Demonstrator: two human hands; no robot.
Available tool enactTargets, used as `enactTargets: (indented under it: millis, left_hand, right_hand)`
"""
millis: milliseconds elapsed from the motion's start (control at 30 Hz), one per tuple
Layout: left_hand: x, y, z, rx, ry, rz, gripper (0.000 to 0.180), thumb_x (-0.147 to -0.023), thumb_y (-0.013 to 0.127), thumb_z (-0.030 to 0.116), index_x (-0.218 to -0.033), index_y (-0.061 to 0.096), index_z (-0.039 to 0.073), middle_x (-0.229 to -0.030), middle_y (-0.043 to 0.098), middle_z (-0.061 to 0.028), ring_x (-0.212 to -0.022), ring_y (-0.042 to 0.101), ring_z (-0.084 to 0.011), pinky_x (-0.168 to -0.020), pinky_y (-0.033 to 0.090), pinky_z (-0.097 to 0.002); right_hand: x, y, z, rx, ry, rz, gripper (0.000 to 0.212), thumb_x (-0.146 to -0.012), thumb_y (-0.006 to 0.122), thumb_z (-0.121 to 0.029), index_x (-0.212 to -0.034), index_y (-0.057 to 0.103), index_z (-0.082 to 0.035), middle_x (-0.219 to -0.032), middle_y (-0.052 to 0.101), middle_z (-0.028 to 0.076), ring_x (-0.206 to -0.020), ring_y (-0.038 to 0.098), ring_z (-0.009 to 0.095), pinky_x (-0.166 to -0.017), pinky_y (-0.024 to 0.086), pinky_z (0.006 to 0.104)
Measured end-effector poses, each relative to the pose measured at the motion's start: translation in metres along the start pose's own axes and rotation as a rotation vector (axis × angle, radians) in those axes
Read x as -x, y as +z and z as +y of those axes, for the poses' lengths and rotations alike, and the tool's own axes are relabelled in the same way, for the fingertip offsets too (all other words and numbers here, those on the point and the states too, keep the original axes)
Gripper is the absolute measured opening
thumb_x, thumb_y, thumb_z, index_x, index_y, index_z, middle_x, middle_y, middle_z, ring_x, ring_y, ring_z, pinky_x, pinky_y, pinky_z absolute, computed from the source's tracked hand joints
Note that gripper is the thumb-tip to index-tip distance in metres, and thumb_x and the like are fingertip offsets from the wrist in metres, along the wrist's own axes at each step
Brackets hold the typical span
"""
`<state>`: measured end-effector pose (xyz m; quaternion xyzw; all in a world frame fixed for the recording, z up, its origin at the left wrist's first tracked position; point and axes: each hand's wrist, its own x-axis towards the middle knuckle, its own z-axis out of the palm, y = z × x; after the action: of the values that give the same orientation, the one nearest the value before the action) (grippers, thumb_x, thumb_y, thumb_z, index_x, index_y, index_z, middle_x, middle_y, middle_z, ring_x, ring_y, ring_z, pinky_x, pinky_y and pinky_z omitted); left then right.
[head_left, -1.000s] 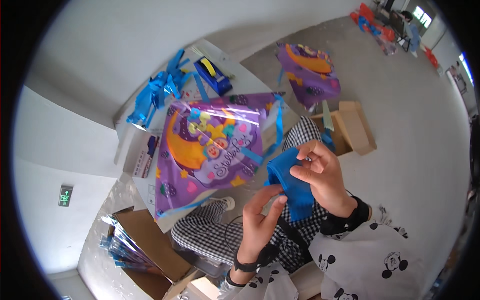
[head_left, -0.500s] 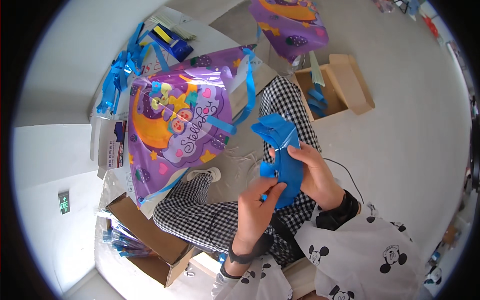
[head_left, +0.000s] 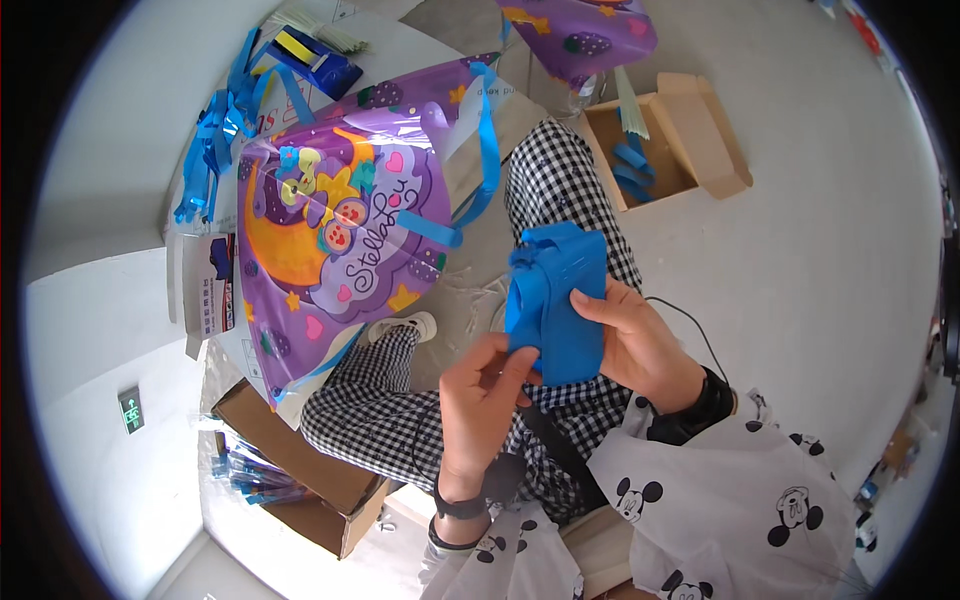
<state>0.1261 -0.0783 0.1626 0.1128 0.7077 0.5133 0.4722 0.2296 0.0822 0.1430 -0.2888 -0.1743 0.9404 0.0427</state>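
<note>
A folded bundle of blue plastic ribbon (head_left: 572, 325) is held over my lap between both hands. My left hand (head_left: 482, 395) pinches its lower left edge between thumb and fingertips. On the bundle's right side, my right hand (head_left: 640, 340) is closed, thumb on the front face and fingers behind, partly hidden. Loose folds stick out at the top and left of the bundle. To the left lies a purple printed kite (head_left: 350, 240) with a blue ribbon tail (head_left: 488, 150) curling from its right side.
Further blue ribbons (head_left: 215, 140) and a blue tape dispenser (head_left: 310, 62) lie at the far left. An open cardboard box (head_left: 715, 140) with blue strips stands at the far right; another purple kite (head_left: 580, 40) is beside it. A brown carton (head_left: 300, 460) with wrapped packs sits at the lower left.
The bundle has turned so its broad face shows more. My left hand has shifted slightly left and down along its edge; my right hand still grips the right side. The view has shifted slightly.
</note>
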Motion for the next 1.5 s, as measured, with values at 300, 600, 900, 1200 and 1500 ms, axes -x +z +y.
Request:
enactTargets:
  millis: [300,600,900,1200,1500]
  left_hand:
    - [0.005,-0.005,-0.029,0.005,0.414,0.356,0.011,-0.099,0.051,-0.001,-0.104,0.06,-0.003,-0.1,0.064,-0.0108,-0.087,0.07,-0.0203,-0.071,0.055,-0.0251]
    - [0.007,-0.008,-0.022,-0.211,0.371,-0.044,0.012,-0.088,0.066,-0.001,-0.099,0.067,-0.004,-0.091,0.059,-0.0109,-0.08,0.058,-0.025,-0.072,0.046,-0.0318]
    - [0.009,-0.001,-0.026,0.094,0.18,0.086,0.012,-0.083,0.077,0.001,-0.089,0.067,-0.004,-0.086,0.056,-0.0043,-0.07,0.056,-0.0094,-0.06,0.045,-0.0227]
    - [0.006,0.0,-0.027,0.463,0.239,0.243,0.025,-0.071,0.08,-0.013,-0.079,0.06,0.0,-0.092,0.057,-0.0022,-0.084,0.056,-0.0095,-0.076,0.047,-0.0245]
    - [0.019,-0.042,-0.023,0.533,0.336,0.612,0.029,-0.084,0.08,0.017,-0.094,0.056,0.005,-0.09,0.059,-0.0012,-0.081,0.055,-0.0093,-0.072,0.047,-0.0227]
  right_hand:
    - [0.004,-0.002,0.011,0.015,0.021,0.143,0.034,-0.1,0.06,-0.021,-0.125,0.054,0.0,-0.115,0.065,0.006,-0.107,0.063,0.016,-0.094,0.053,0.0319]
    - [0.007,0.012,0.009,0.358,-0.125,0.085,0.037,-0.1,0.059,-0.017,-0.13,0.048,0.001,-0.118,0.063,0.009,-0.106,0.063,0.016,-0.094,0.052,0.0309]
    - [0.003,0.015,0.01,0.299,-0.058,0.102,0.039,-0.096,0.065,-0.02,-0.127,0.05,0.0,-0.118,0.064,0.009,-0.106,0.062,0.014,-0.094,0.05,0.0313]
    - [0.005,0.0,-0.001,0.226,0.034,0.15,0.035,-0.097,0.064,-0.02,-0.122,0.055,0.002,-0.116,0.065,0.011,-0.103,0.065,0.017,-0.092,0.053,0.0333]
    - [0.066,-0.112,-0.201,0.236,-0.93,0.448,0.035,-0.101,0.053,-0.011,-0.133,0.051,0.004,-0.124,0.064,0.014,-0.111,0.064,0.021,-0.097,0.051,0.0332]
